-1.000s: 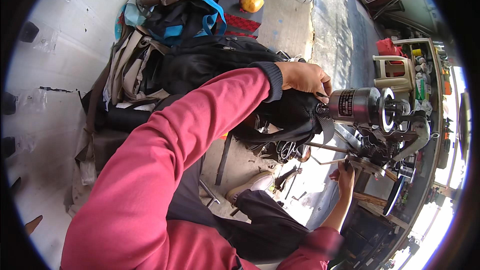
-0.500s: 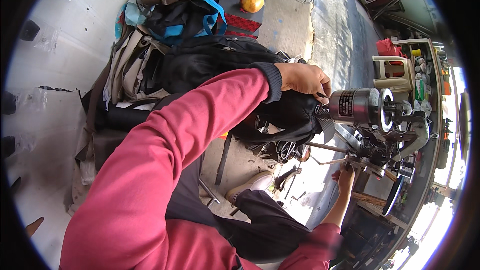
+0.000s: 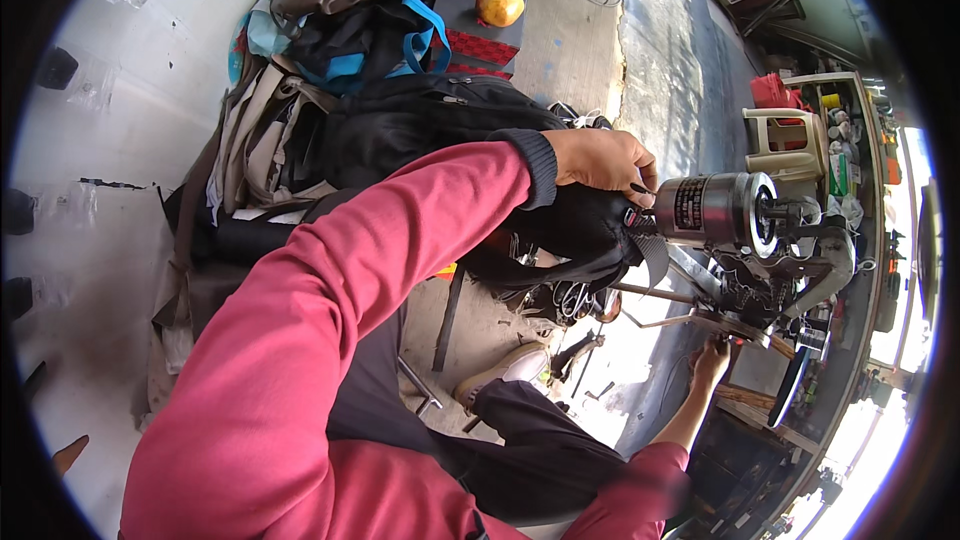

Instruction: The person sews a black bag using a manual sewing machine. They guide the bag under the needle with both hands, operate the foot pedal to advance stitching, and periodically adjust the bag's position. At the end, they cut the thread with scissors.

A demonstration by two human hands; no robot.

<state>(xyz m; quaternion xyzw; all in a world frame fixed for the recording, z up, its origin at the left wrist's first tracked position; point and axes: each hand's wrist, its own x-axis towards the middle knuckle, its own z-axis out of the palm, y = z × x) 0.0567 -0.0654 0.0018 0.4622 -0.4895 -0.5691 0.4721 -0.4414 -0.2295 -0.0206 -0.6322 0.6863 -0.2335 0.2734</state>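
Observation:
A black fabric bag (image 3: pixel 580 230) with a strap is drawn up to the head of a metal sewing machine (image 3: pixel 700 210). My left hand (image 3: pixel 605 162) is closed in a pinch at the bag's edge, close beside the machine's silver cylinder. A small dark piece shows at its fingertips. Lower down, my right hand (image 3: pixel 712 360) is closed at the machine's hand wheel (image 3: pixel 730 327). Its fingers are partly hidden, and the grip itself is hard to see. The bag's fold under the needle end is hidden from this side.
More bags and straps (image 3: pixel 270 140) are heaped at left. A yellowish round fruit (image 3: pixel 500 6) rests on a dark box (image 3: pixel 480 40). A cream plastic stool (image 3: pixel 785 140) stands beside a cluttered shelf (image 3: pixel 865 160) at right. A T-shaped metal bar (image 3: pixel 425 400) is near my shoe.
My right hand has moved a little to the right and downward beside the hand wheel. My left hand stays at the bag by the machine head.

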